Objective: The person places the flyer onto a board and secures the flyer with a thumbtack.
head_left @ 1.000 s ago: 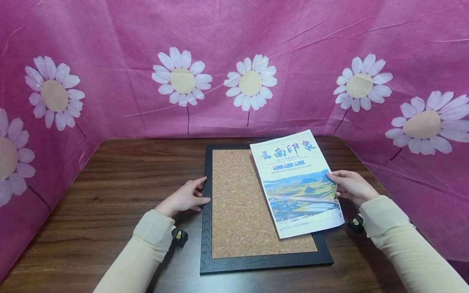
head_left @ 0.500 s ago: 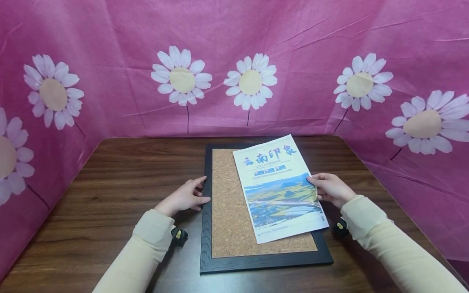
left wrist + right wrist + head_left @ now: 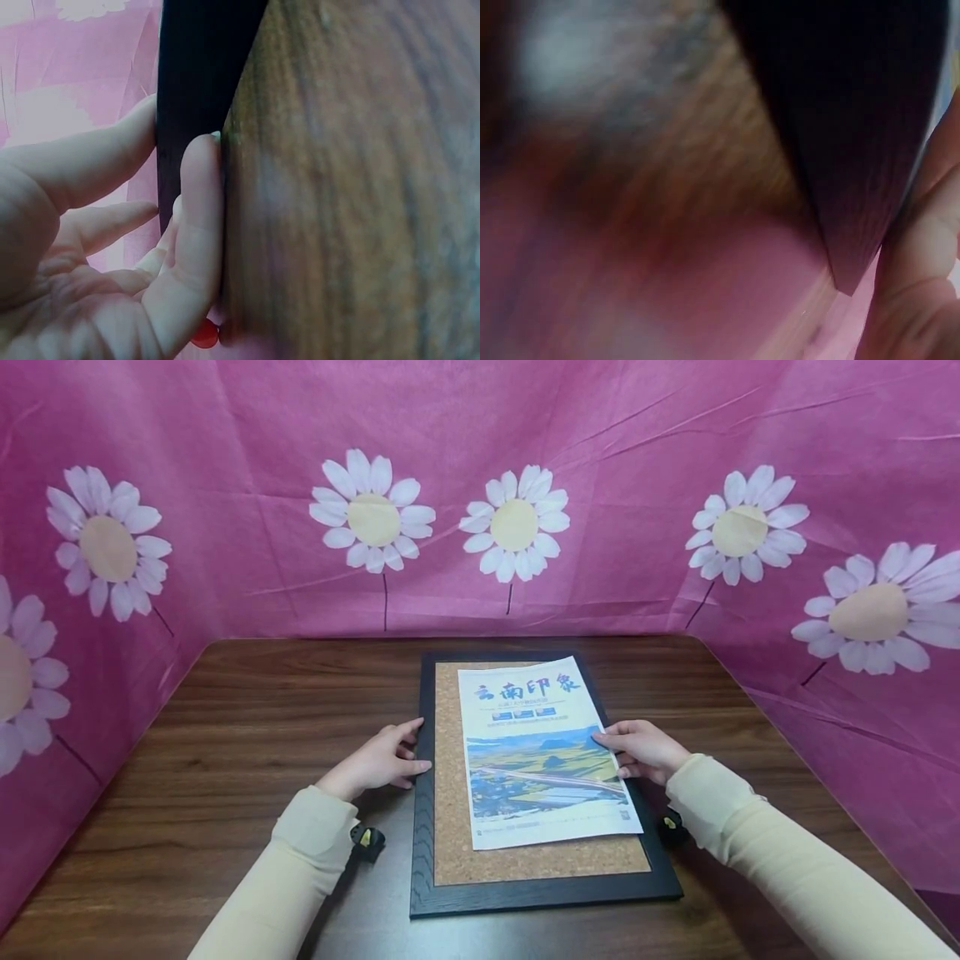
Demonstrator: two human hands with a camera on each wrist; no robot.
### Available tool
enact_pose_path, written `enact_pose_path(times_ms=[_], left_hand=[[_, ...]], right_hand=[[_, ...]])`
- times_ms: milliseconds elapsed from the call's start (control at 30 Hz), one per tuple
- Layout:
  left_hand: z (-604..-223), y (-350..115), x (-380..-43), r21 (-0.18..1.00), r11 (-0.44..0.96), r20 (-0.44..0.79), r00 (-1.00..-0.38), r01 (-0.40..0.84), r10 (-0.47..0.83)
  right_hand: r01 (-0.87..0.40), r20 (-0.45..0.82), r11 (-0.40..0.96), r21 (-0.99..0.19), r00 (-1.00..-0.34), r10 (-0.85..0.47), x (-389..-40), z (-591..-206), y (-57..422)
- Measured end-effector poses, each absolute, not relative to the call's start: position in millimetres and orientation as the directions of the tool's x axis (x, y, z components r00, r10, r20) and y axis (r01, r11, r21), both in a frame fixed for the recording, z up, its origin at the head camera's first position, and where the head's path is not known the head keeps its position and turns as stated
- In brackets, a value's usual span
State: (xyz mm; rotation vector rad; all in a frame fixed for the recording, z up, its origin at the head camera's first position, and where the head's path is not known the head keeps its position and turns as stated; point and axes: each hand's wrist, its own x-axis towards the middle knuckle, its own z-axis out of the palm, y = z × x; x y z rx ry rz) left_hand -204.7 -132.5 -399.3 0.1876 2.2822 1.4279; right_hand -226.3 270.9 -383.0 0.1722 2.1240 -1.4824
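A cork board in a black frame point(image 3: 544, 894) lies on the wooden table, its cork point(image 3: 558, 862) bare along the left and bottom. My left hand point(image 3: 378, 763) holds the frame's left edge, thumb over the rim and other fingers against the side; the left wrist view shows these fingers point(image 3: 199, 187) right at the dark edge. Over the cork lies a printed poster point(image 3: 536, 777) with a landscape picture and large characters, slightly tilted. Its right edge is pinched by my right hand point(image 3: 647, 748), thumb on top and other fingers partly hidden. The right wrist view is blurred, showing the frame's dark side point(image 3: 855, 157).
Brown wooden table point(image 3: 300, 685) surrounds the board on both sides. A pink cloth point(image 3: 450, 410) with white daisies hangs behind and along the sides of the table.
My right hand has moved left with the poster, which slid across from the frame's right side and turned straighter over the cork. My left hand stays at the frame.
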Motion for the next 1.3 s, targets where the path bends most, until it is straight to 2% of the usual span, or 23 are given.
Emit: enact_pose_path(times_ms=[433,1000,1300], left_hand=[[-398.7,-133.3,-204.6,0.88,0.468,-0.274,-0.895,-0.086,0.353],[-393.9,-136.1,-200.1,0.879,0.469,-0.269,-0.9,-0.084,0.343],[-385.9,-152.5,-201.6,0.87,0.492,-0.165,-0.938,0.007,0.306]], right_hand=[[0.32,-0.488,0.554,-0.769,-0.853,-0.183,-227.7,-378.2,254.0],[0.257,-0.465,0.685,-0.682,-0.875,-0.136,-230.5,-380.0,242.1],[0.175,-0.416,0.81,-0.56,-0.904,-0.093,-228.7,-376.3,245.7]])
